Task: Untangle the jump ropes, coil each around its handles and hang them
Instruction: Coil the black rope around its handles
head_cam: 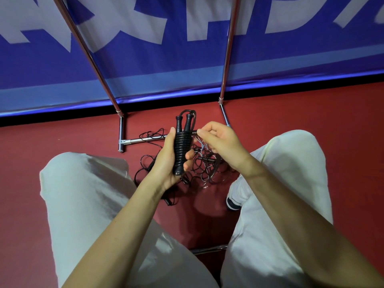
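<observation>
My left hand [166, 161] grips a black jump rope [182, 142] whose two handles lie side by side, with the cord wound round them in tight turns. A short loop of cord sticks out beyond the handle tops. My right hand [220, 142] pinches the free end of that cord just right of the coil, at about the level of the top turns. Below both hands a tangle of more ropes [205, 169], black and pale grey, lies on the red floor, with loose black handles in it.
A chrome rack frame stands ahead: two slanted poles [227, 50] and a low base bar [143, 139] on the floor. A blue banner covers the wall behind. My knees in pale trousers flank the tangle, and a shoe [233, 201] shows at the right.
</observation>
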### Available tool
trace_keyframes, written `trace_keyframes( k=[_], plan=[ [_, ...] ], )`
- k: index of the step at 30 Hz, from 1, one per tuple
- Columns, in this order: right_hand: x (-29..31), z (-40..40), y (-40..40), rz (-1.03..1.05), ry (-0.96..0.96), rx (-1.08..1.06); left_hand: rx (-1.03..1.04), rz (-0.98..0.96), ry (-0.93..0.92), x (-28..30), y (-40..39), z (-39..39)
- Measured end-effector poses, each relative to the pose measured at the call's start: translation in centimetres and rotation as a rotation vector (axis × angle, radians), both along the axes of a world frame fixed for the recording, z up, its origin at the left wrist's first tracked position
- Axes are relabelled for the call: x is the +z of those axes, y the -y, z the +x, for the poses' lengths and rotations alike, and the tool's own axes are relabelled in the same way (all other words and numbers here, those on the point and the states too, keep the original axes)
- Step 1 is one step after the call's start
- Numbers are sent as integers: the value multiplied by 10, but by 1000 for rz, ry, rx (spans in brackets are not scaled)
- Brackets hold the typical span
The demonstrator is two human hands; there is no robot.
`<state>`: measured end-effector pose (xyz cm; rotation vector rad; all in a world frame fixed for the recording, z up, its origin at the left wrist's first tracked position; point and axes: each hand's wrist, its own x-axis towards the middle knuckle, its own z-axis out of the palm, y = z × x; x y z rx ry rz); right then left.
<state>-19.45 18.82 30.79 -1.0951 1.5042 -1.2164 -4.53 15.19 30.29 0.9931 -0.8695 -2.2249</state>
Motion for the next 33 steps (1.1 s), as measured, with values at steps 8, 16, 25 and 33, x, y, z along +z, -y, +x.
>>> trace_keyframes(
  k=[8,16,25,33],
  plan=[
    [-2,9,-13,5,410,313,-511,332,-436,-1,-8,12],
    [3,16,-12,13,273,99,-122,-53,211,-13,-6,-4],
    [-17,12,0,65,-134,-2,-105,-132,380,-19,-7,-2],
    [-17,5,-1,-124,-362,22,-20,-19,141,-5,-4,-2]
  ],
)
